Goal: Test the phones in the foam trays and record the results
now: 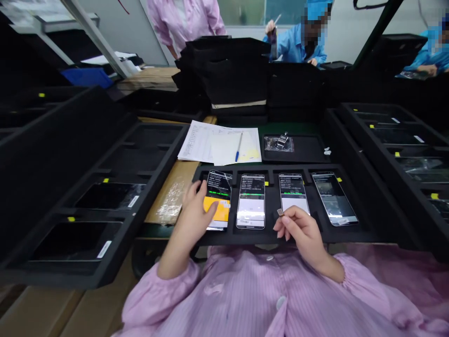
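My left hand (pixel 196 208) is at the leftmost phone (pixel 219 187), fingers and thumb apart over its left edge; I cannot tell whether it touches the phone. That phone's screen is lit, black above and orange below. Between thumb and fingertips of my right hand (pixel 298 229) is a small square piece (pixel 280 212) that looks like a SIM card, held just over the lower part of the third phone (pixel 293 189). A second phone (pixel 250 201) with a lit screen lies between the hands. The rightmost phone (pixel 333 196) has a dim, reflecting screen. All lie in a black foam tray (pixel 271 238).
Black trays with phones stand left (pixel 140 206) and right (pixel 382 175). Behind the phones lie papers (pixel 196 142), a blue pen (pixel 239 147) and a small tray (pixel 308 150) with a bagged metal item. Stacked black trays (pixel 231 70) and several people are beyond.
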The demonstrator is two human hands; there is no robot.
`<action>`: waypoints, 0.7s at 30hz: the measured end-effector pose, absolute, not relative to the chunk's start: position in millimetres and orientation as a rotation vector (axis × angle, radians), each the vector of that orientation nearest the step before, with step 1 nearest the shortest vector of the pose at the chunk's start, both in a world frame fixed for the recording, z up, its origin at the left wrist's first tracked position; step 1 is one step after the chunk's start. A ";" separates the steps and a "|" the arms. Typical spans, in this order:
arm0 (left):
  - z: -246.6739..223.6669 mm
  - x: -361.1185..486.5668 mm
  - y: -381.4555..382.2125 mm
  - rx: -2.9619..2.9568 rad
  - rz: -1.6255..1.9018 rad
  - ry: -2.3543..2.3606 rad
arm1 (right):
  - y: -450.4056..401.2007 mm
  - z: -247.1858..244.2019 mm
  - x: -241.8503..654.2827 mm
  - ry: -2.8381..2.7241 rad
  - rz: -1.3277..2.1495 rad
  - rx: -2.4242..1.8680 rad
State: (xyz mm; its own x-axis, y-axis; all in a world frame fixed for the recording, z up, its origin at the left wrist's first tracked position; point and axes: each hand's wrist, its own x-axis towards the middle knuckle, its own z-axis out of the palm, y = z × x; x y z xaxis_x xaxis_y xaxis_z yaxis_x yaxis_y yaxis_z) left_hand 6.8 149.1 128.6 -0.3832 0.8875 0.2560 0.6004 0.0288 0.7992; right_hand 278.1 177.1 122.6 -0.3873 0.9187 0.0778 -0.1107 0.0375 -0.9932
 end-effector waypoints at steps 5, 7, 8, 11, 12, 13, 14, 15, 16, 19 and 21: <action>113.1 79.4 153.0 1.839 1.102 1.944 | 175.7 122.2 278.5 -1.454 1.494 -0.851; 107.7 94.8 153.2 1.678 1.160 1.850 | 177.3 122.8 278.4 -1.450 1.497 -0.825; 106.7 98.5 153.9 1.562 1.212 1.822 | 178.4 123.2 278.4 -1.437 1.494 -0.807; 110.2 100.4 161.1 1.162 1.329 1.667 | 181.3 126.1 280.7 -1.285 1.589 -0.746; 113.2 99.8 164.7 1.040 1.327 1.596 | 181.4 127.8 282.3 -1.193 1.688 -0.731; 116.8 99.5 168.3 0.937 1.319 1.518 | 180.8 129.8 284.2 -1.090 1.827 -0.720; 120.9 99.7 171.4 0.865 1.321 1.439 | 179.6 132.0 286.3 -0.987 1.998 -0.708; 125.5 100.9 173.6 0.822 1.354 1.369 | 177.7 134.3 288.2 -0.897 2.183 -0.692; 130.2 103.4 174.6 0.801 1.426 1.306 | 175.4 136.6 289.9 -0.829 2.356 -0.676; 143.8 118.8 171.2 0.792 1.677 1.152 | 168.9 140.9 290.9 -0.830 2.569 -0.695; 149.8 134.0 166.5 0.800 1.746 1.109 | 167.1 140.2 288.6 -0.954 2.381 -0.788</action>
State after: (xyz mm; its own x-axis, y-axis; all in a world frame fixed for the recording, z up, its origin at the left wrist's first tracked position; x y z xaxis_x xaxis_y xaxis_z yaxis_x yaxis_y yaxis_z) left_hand 134.0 166.5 149.8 -0.3943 0.9173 0.0564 -0.3388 -0.2021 0.9189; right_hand 288.6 167.1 140.2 -0.7333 0.5904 -0.3370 -0.1947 -0.6573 -0.7280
